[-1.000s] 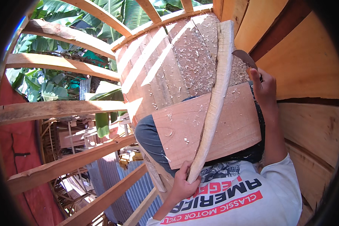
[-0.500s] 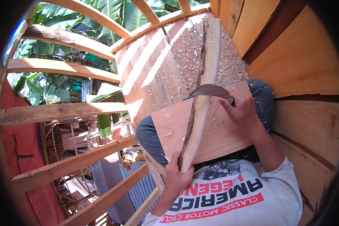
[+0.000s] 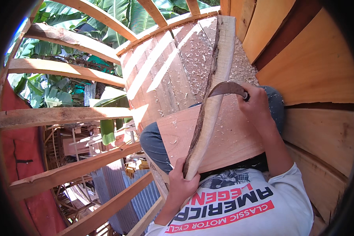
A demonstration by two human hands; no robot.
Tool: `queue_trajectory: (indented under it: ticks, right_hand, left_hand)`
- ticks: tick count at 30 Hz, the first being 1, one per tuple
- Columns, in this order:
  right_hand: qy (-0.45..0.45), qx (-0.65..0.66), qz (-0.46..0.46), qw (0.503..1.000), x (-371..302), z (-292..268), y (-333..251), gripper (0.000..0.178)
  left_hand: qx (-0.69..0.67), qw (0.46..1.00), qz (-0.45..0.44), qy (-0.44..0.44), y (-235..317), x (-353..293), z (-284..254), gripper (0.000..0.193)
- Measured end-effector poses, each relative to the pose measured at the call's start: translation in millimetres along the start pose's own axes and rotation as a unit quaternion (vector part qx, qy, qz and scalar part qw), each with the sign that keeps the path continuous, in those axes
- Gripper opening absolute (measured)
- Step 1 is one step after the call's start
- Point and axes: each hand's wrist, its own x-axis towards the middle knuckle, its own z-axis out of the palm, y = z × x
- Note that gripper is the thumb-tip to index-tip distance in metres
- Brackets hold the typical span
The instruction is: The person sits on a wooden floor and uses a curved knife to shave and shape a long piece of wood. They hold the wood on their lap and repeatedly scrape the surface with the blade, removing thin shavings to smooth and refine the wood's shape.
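A long piece of wood [image 3: 219, 70], pale on its face with dark bark along the left edge, slants away from my body. My left hand [image 3: 183, 180] is wrapped round its near end. Closed on a dark handle, my right hand [image 3: 256, 103] holds a knife with a curved blade [image 3: 226, 89]. That blade lies across the wood about midway along, its tip pointing left. Beneath the wood, a flat board [image 3: 236, 137] rests over my lap, dotted with shavings.
Wood shavings [image 3: 244, 63] cover much of the plank floor [image 3: 161, 78]. Plank walls [image 3: 314, 67] stand close on my right. Open wooden rails [image 3: 67, 114] run along the left, with banana leaves and corrugated sheets [image 3: 139, 192] beyond.
The knife has moved a little to the right and slightly nearer me. The far end of the wood has swung slightly right, while my left hand keeps its hold on the near end.
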Motion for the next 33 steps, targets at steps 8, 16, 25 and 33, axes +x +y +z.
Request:
queue_trajectory:
  ticks: [8,16,25,33]
  right_hand:
    - [0.002,-0.016,0.012,1.000,14.1,-7.8,-0.2,0.012]
    - [0.022,-0.033,-0.012,0.999,33.8,-5.3,6.2,0.012]
    - [-0.010,-0.037,-0.082,0.996,23.9,-7.6,2.1,0.013]
    - [-0.030,0.014,-0.075,0.997,12.9,1.4,-9.9,0.015]
  left_hand:
    - [-0.023,1.000,0.015,0.014,1.2,2.5,1.6,0.035]
    - [-0.021,0.999,0.013,0.020,3.5,16.9,0.8,0.034]
    - [0.004,0.999,0.033,0.014,3.3,26.4,4.2,0.036]
    - [-0.016,0.999,0.034,0.011,10.9,27.5,3.1,0.037]
